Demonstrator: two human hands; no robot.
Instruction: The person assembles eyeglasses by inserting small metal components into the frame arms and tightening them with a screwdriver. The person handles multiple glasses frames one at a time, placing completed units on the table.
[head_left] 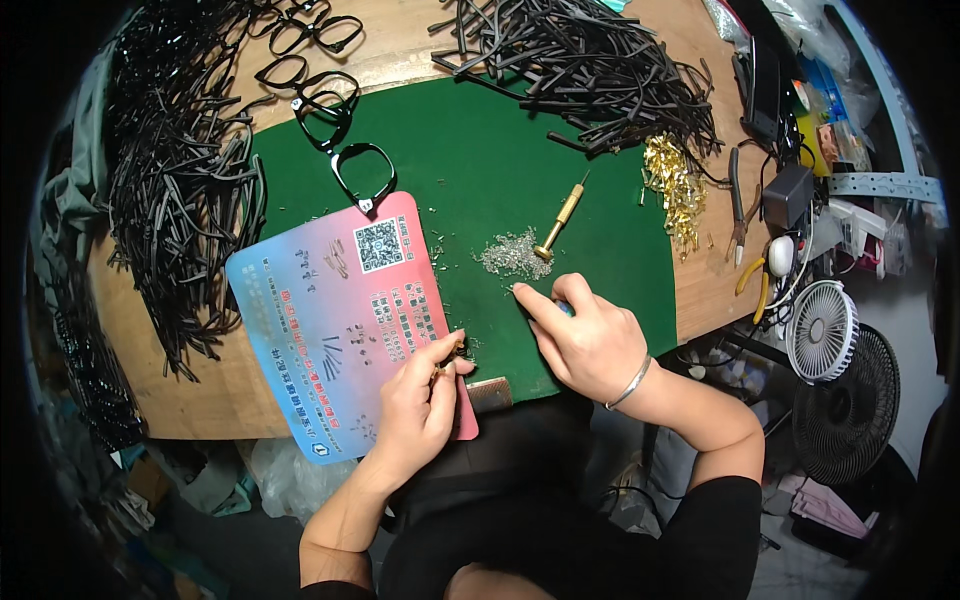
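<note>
Head view: small brass part [452, 352] pinched by left hand [425, 400], blue-handled tool [563, 308] gripped by right hand [590, 340]; tip should be kept steady, aligned w/ part.

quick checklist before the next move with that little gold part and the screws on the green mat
1. Left hand pinches the small gold part: ok.
2. Right hand grips a tool with a blue handle: ok; its tip is too small to tell.
3. Pile of tiny screws within reach on the green mat: ok.
4. Brass screwdriver lies free beside the pile: ok.
5. Screw seated in the part: cannot tell.
</note>
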